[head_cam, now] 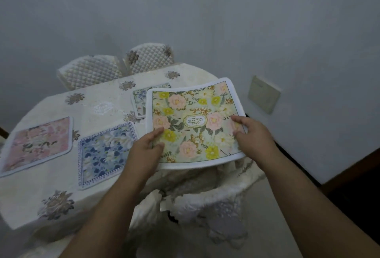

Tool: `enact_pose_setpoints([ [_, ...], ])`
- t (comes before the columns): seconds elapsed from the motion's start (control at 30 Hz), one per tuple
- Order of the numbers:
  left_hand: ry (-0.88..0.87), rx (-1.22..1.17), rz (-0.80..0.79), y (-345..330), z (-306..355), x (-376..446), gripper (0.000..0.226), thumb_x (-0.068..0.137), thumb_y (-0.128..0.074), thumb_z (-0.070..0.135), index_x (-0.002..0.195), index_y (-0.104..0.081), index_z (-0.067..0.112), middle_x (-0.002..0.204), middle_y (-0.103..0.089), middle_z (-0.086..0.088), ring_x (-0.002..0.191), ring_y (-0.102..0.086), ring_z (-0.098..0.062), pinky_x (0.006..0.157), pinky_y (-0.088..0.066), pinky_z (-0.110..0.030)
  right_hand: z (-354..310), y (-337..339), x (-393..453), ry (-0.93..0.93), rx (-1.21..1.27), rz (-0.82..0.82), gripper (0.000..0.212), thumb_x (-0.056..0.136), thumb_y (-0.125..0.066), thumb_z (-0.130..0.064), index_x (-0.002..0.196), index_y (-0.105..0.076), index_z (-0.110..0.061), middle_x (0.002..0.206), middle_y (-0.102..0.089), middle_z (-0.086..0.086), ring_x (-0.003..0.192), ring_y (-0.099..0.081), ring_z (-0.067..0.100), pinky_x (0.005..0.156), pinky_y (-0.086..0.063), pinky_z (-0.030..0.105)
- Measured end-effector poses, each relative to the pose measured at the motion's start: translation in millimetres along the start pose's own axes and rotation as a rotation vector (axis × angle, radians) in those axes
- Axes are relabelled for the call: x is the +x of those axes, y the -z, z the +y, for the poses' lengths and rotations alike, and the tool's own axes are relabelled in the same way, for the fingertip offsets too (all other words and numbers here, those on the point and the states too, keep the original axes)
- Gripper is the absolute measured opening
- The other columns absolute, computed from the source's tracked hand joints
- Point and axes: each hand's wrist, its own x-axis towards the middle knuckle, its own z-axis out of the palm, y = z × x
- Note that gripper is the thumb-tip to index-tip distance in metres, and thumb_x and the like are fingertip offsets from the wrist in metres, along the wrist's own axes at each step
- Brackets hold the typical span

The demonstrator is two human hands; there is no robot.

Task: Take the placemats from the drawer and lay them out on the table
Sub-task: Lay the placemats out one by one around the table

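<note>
- We hold the yellow-floral placemat (195,123) in both hands above the table's near right edge; it is not lying flat, its near edge bows downward and overhangs the tablecloth's (98,105) draped side.
- Left hand (147,144) pinches the mat's near left corner, thumb on top, fingers curled under. Right hand (249,132) grips the right edge, fingertips on the printed face.
- Key relation: the mat lies ahead of both hands, long axis running away from us toward the far edge; we judge it needs lowering forward and left onto the table.
- The blue placemat (104,153) lies flat just left of the left hand, at the near edge.
- The pink placemat (38,144) lies flat further left, apart from the blue one.
- A fourth placemat (141,99) lies beyond, its right part hidden under the held mat.
- Two quilted chair backs (121,64) stand at the table's far edge.
- Grey wall (205,11) behind; a wall plate (263,93) at right.
</note>
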Motion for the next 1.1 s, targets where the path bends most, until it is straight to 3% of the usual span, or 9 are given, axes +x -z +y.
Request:
enact_pose_setpoints([
  [0.2, -0.036, 0.006, 0.051, -61.6, 26.3, -33.5, 0.041, 0.098, -0.06, 0.008, 0.132, -0.066, 0.031, 0.13, -0.058, 0.008, 0.097, -0.061, 0.004, 0.073, -0.056, -0.013, 31.9, 66.6, 8.5, 0.049, 0.011, -0.062, 0.045, 0.094, -0.059, -0.015, 0.134, -0.059, -0.036, 0.137, -0.057, -0.009, 0.102, -0.059, 0.01, 0.076, -0.047, 0.02],
  [0.3, 0.009, -0.04, 0.087, -98.5, 32.4, -46.2, 0.04, 0.097, -0.063, 0.01, 0.127, -0.068, 0.036, 0.131, -0.061, 0.007, 0.103, -0.067, -0.01, 0.087, -0.06, -0.033, 53.9, 101.8, 20.3, 0.082, 0.01, -0.118, 0.044, 0.096, -0.058, -0.016, 0.136, -0.058, -0.034, 0.138, -0.056, -0.011, 0.102, -0.058, 0.006, 0.08, -0.045, 0.019],
  [0.37, 0.032, -0.068, 0.122, -122.5, 32.2, -53.4, 0.04, 0.097, -0.064, 0.011, 0.124, -0.07, 0.039, 0.131, -0.062, 0.008, 0.104, -0.067, -0.011, 0.09, -0.059, -0.036, 68.6, 120.9, 29.9, 0.105, -0.016, -0.152, 0.044, 0.096, -0.058, -0.018, 0.136, -0.058, -0.035, 0.137, -0.057, -0.01, 0.1, -0.059, 0.006, 0.078, -0.046, 0.019],
  [0.53, 0.136, -0.092, 0.179, -163.3, 28.8, -69.3, 0.039, 0.097, -0.062, 0.011, 0.121, -0.072, 0.04, 0.129, -0.065, 0.005, 0.104, -0.068, -0.019, 0.087, -0.06, -0.048, 96.2, 142.7, 52.0, 0.112, -0.066, -0.256, 0.043, 0.096, -0.059, -0.017, 0.136, -0.058, -0.034, 0.133, -0.057, -0.009, 0.087, -0.058, -0.001, 0.058, -0.041, 0.005],
  [0.6, 0.172, -0.105, 0.21, -169.8, 26.5, -70.4, 0.039, 0.097, -0.062, 0.009, 0.122, -0.071, 0.037, 0.128, -0.065, 0.003, 0.102, -0.068, -0.02, 0.085, -0.06, -0.05, 101.6, 139.4, 60.9, 0.117, -0.064, -0.31, 0.044, 0.096, -0.059, -0.017, 0.137, -0.057, -0.033, 0.135, -0.056, -0.009, 0.091, -0.057, 0.001, 0.059, -0.04, 0.005],
  [0.77, 0.22, -0.093, 0.249, -167.3, 11.3, -53.2, 0.04, 0.097, -0.06, 0.003, 0.126, -0.069, 0.029, 0.127, -0.063, 0.003, 0.098, -0.067, -0.012, 0.079, -0.061, -0.033, 110.8, 107.8, 88.4, 0.131, -0.079, -0.394, 0.043, 0.096, -0.059, -0.019, 0.137, -0.058, -0.033, 0.14, -0.054, -0.006, 0.1, -0.057, 0.007, 0.068, -0.046, 0.012],
  [0.9, 0.265, -0.088, 0.27, -158.4, -10.6, -21.2, 0.042, 0.095, -0.061, 0.001, 0.126, -0.07, 0.028, 0.128, -0.064, 0.001, 0.106, -0.066, -0.015, 0.095, -0.057, -0.039, 107.8, 74.6, 119.1, 0.135, -0.09, -0.445, 0.043, 0.096, -0.059, -0.016, 0.138, -0.057, -0.028, 0.143, -0.052, -0.003, 0.112, -0.057, 0.014, 0.084, -0.053, 0.023],
  [1.03, 0.312, -0.098, 0.289, -146.5, -34.3, 27.6, 0.042, 0.095, -0.062, 0.003, 0.124, -0.071, 0.032, 0.13, -0.064, 0.0, 0.11, -0.066, -0.019, 0.098, -0.056, -0.042, 102.6, 33.3, 162.2, 0.144, -0.121, -0.486, 0.044, 0.097, -0.058, -0.015, 0.14, -0.056, -0.025, 0.144, -0.052, -0.004, 0.106, -0.053, 0.008, 0.07, -0.043, 0.007],
  [1.1, 0.332, -0.092, 0.3, -141.2, -45.8, 53.5, 0.041, 0.095, -0.062, 0.003, 0.125, -0.07, 0.03, 0.128, -0.065, -0.001, 0.108, -0.066, -0.019, 0.094, -0.057, -0.038, 101.3, 10.0, 183.8, 0.13, -0.134, -0.495, 0.043, 0.098, -0.057, -0.016, 0.14, -0.055, -0.025, 0.145, -0.051, -0.004, 0.106, -0.051, 0.007, 0.072, -0.041, 0.008],
])
